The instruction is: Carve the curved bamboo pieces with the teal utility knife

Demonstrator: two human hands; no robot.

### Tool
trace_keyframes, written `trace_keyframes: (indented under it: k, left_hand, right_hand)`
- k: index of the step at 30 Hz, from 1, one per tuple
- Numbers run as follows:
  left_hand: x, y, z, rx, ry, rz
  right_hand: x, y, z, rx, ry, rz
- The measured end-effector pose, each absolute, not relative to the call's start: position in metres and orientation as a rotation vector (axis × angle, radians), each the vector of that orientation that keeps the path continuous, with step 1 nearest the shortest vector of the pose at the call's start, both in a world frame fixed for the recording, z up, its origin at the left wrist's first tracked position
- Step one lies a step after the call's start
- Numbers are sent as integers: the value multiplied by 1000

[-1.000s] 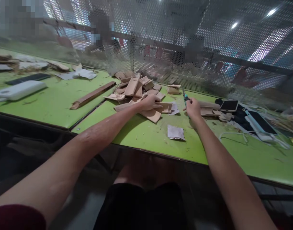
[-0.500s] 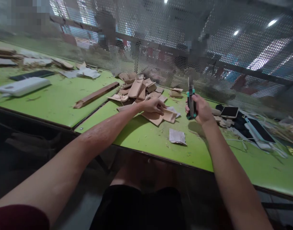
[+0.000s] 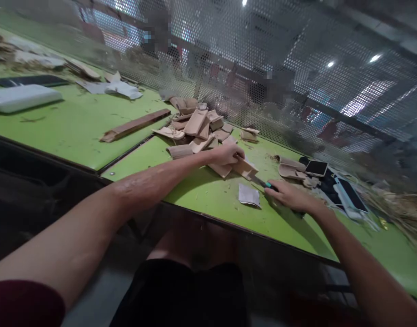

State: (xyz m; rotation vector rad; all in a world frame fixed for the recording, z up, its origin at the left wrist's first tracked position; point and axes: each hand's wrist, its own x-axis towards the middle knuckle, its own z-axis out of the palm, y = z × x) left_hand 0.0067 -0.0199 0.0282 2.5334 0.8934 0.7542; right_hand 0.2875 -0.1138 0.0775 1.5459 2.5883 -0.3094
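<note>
My left hand (image 3: 229, 154) is closed on a tan, curved, wood-like piece (image 3: 245, 168) just above the green table. Another flat tan piece (image 3: 222, 170) lies under that hand. My right hand (image 3: 290, 195) grips a cutter knife (image 3: 270, 185) with a black and teal handle. Its blade points left and meets the right end of the held piece; whether it cuts in cannot be told. A folded grey-white paper square (image 3: 249, 195) lies on the table in front of both hands.
Behind my left hand is a heap of similar tan pieces (image 3: 196, 122). A long brown strip (image 3: 135, 125) lies left, beyond it a white power bank-like box (image 3: 26, 97). Phones (image 3: 351, 193) and cables lie right. A perforated metal screen (image 3: 229, 77) closes the back.
My right hand has lowered the knife from upright to nearly level and brought its blade to the piece. My left hand has shifted slightly right and now holds the piece tilted.
</note>
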Motion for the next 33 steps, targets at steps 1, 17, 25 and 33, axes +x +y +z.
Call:
trace_keyframes:
  k: [1,17,25,33]
  left_hand:
    - [8,-23,29,2569,904,741]
    - [11,-23,27,2746,939,588]
    - [11,-21,26,2736,919,601]
    - [11,-25,28,2758,967,577]
  right_hand:
    - [286,-116,73,1532,2575,-289]
    - [281,-114,48,1560,2683,-81]
    - [283,-112,35,1535,2738,164]
    - [282,-113,37,1631,2708,31]
